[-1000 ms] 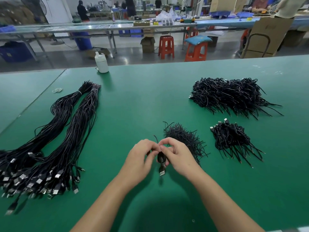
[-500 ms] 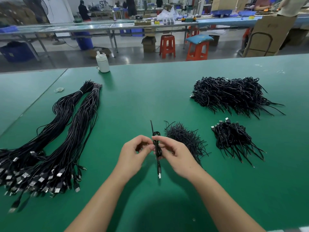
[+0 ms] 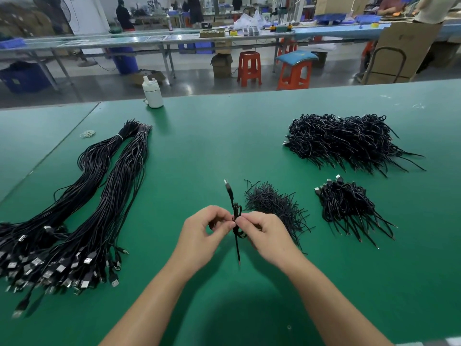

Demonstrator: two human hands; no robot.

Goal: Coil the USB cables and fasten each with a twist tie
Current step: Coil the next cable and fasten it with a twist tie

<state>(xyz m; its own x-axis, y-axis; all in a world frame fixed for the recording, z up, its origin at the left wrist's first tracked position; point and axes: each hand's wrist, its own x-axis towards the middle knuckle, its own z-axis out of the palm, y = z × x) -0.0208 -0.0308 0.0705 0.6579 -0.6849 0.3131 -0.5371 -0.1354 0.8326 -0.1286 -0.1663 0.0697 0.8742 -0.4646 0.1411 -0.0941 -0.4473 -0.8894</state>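
While both hands meet over the green table (image 3: 224, 136), I have my left hand (image 3: 202, 233) and right hand (image 3: 267, 236) each pinching the middle of one coiled USB cable (image 3: 236, 221), thumb against forefinger, other fingers curled loosely. Its plug end sticks up and away from me; a thin tail hangs down toward me. I judge it light, limp and springy, so the coil will loosen if I let go of the waist; that pinch point is where to keep hold while twisting. I cannot make out the tie itself. Just right of my right hand lies the twist tie pile (image 3: 272, 206), then a small heap of finished coils (image 3: 346, 206), with a bigger heap (image 3: 344, 141) behind. Uncoiled cable bundles (image 3: 82, 208) lie well apart, left.
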